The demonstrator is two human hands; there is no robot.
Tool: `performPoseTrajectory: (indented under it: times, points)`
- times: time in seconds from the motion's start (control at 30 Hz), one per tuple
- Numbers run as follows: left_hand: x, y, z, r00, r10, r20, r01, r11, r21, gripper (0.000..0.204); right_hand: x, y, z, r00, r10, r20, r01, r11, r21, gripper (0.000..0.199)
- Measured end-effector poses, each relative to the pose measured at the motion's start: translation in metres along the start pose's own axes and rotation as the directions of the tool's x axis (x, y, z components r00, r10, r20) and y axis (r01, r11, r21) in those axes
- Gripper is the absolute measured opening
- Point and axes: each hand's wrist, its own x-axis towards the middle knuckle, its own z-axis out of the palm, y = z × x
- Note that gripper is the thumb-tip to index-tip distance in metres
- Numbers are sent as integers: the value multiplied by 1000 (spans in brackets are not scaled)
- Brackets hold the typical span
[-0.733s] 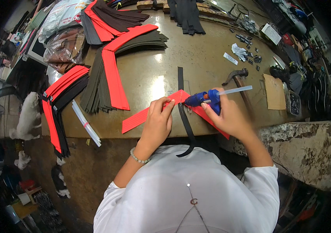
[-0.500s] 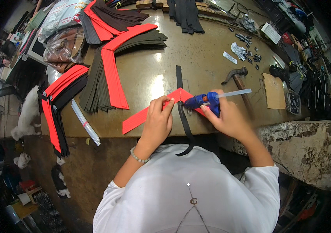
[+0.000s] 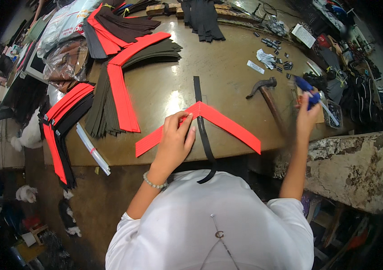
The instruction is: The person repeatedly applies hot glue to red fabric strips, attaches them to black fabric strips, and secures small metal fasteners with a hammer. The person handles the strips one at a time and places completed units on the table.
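Red chevron-shaped fabric piece (image 3: 230,126) lies over a narrow black strap (image 3: 205,140); alignment appears done, bonding unconfirmed, strap ends loose. Left hand (image 3: 175,136), half-open, presses its 8 o'clock arm. Right hand (image 3: 307,113), at 3 o'clock, grips a blue plastic glue gun (image 3: 304,84).

Hands (image 3: 174,138): two; glue gun (image 3: 305,85), right: one; V-shaped red piece (image 3: 229,126), near centre: one; hammer (image 3: 269,100), right: one; glue-stick bundle (image 3: 92,147), left: one
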Motion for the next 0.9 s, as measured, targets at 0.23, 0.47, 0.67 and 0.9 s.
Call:
performPoseTrajectory:
  times: [0.23, 0.47, 0.67, 0.9]
  points:
    - [1, 10, -11, 992, 25, 128, -36, 996, 82, 71, 19, 21, -72, 967, 253, -4, -129, 477, -870, 54]
    - [14, 3, -21, 959, 52, 278, -55, 998, 3, 65, 45, -18, 74, 773, -357, 524, 491, 860, -139, 22]
    - [8, 0, -20, 972, 82, 221, -79, 997, -23, 69, 89, 27, 140, 723, -59, 689, 385, 862, -330, 23]
    - [9, 1, -18, 993, 108, 52, -104, 992, -75, 68, 44, -35, 119, 782, -352, 514, 410, 912, 0, 22]
